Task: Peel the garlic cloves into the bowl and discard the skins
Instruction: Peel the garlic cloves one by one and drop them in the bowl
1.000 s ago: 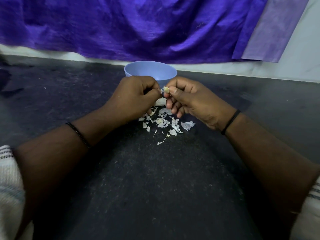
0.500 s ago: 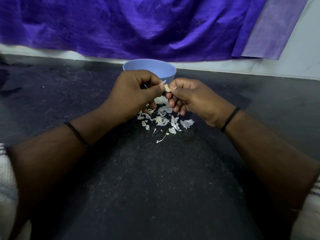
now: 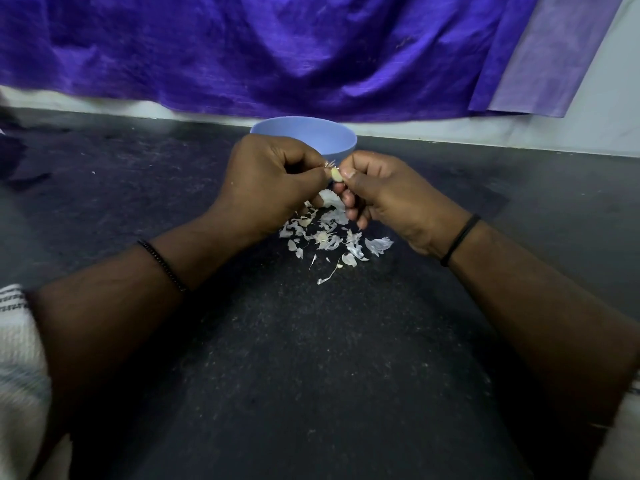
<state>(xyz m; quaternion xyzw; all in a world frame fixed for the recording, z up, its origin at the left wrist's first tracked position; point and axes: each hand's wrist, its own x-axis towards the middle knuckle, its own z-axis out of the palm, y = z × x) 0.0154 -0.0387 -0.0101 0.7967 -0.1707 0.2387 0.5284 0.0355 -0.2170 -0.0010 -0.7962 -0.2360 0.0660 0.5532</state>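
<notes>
Dark speckled counter (image 3: 311,375) fills most of the view, w/ purple cloth (image 3: 277,53) hanging across the back at 12 o'clock and a pale wall strip under it.

Blue bowl (image 3: 304,136) sits at 12 o'clock from the hands, just behind them; its inside can't be seen. Both hands meet in front of the bowl's near wall. Left hand (image 3: 270,181) is curled, thumb and forefinger pinching a wisp of skin at the clove's top. Right hand (image 3: 388,195) is curled too, thumb and fingers pinching the clove (image 3: 336,174) itself, a small pale yellowish piece between the two thumbs, held above the counter.

Skins (image 3: 329,237) lie scattered on the counter directly under the hands, spreading toward 6 o'clock, w/ a few loose slivers at the near edge of the pile.

Black band on each wrist; pale striped sleeves at 7 and 5 o'clock.
</notes>
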